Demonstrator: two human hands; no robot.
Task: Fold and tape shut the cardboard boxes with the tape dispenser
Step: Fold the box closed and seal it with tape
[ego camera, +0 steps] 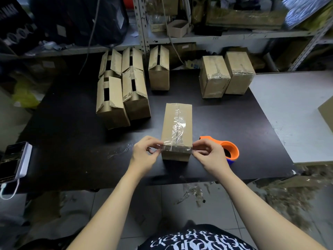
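Your cardboard box (177,127) sits on the desk (72,141) with its long axis running away from you, left hand (146,154) and right hand (210,156) level either side of its near end, fingers (153,142) pinching the tape strip (177,149) stretched crosswise there.

Phone (10,160) on white power bank (26,159), metal shelving (142,24), black bag (81,18), tiled floor (144,204)

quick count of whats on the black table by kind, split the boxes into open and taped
open boxes: 5
taped boxes: 3, the nearest with the left hand and right hand pinching a tape strip over its near end
tape dispenser: 1
phone: 1
total: 10
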